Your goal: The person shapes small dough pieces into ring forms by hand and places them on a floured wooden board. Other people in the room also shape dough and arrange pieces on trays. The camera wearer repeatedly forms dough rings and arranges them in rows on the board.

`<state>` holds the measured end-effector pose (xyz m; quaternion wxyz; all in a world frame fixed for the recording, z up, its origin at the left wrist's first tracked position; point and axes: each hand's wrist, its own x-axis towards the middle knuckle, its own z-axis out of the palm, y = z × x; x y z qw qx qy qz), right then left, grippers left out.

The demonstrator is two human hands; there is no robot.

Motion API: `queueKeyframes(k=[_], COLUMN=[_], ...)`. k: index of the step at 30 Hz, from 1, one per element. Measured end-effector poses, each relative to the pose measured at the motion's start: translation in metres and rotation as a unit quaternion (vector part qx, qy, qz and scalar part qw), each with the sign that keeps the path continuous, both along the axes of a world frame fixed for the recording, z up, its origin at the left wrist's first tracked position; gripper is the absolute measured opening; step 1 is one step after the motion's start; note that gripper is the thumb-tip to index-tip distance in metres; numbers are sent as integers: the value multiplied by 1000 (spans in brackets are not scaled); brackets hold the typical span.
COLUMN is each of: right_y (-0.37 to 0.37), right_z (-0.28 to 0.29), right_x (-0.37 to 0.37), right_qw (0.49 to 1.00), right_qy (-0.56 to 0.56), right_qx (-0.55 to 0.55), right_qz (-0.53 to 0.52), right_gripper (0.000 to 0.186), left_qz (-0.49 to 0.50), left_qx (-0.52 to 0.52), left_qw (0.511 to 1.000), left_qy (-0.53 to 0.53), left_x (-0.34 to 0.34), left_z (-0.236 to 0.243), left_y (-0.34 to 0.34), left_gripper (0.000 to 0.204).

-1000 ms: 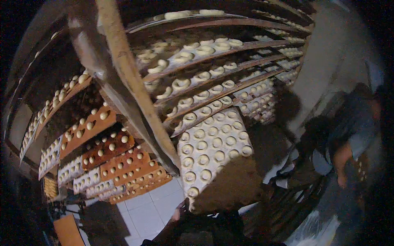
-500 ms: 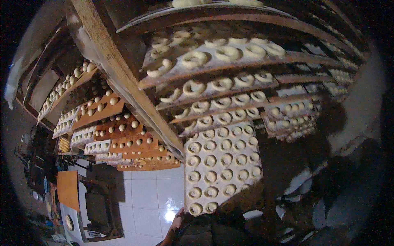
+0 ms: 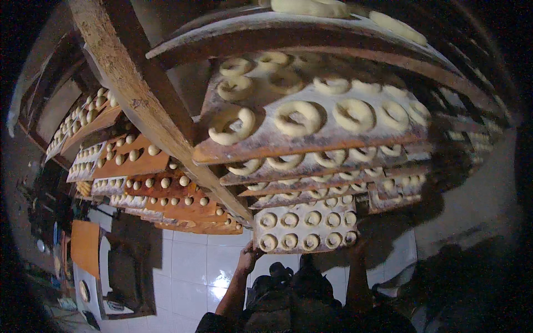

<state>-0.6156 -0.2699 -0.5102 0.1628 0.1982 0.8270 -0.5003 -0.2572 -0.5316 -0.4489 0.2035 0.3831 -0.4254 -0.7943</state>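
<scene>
Low in the head view, a floured board (image 3: 300, 232) carries several small dough rings. My left hand (image 3: 249, 255) is closed on its near left corner. My right hand (image 3: 356, 248) is at its near right corner, gripping it in shadow. The board's far part is hidden under rack shelves loaded with larger dough rings (image 3: 294, 119) on floured boards (image 3: 311, 145). A rough wooden post (image 3: 139, 102) rises just left of them.
Left, rack boards (image 3: 191, 206) hold dough balls. A low stand with an orange board (image 3: 83, 247) sits lower left. White floor tiles (image 3: 189, 266) show around my feet. More shelves recede to the right, and the upper shelf edge (image 3: 300, 33) hangs close overhead.
My view has moved closer to the rack, so upper boards look larger. The held board has gone farther under the shelves, showing fewer rows. The person seen earlier at right is out of sight.
</scene>
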Motion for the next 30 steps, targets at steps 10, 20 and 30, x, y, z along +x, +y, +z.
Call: queueKeyframes(k=[10,20,30], right_y=[-78,-72,-165], right_z=[8,16,168], right_x=[-86,-45,72], right_qw=[998,991,963], right_qy=[-2,3,15], right_qx=[-1,-16,-96], right_qz=[63,131,252], right_gripper=[55,50,45], left_qz=[95,79,-104], left_qx=[-3,-191,29], left_qw=[995,977,987], left_qy=[40,-52,-117], left_x=[-60,-78,-87], left_z=[-15,18,53], left_y=[-51,-57,-152], left_gripper=[41,23,34])
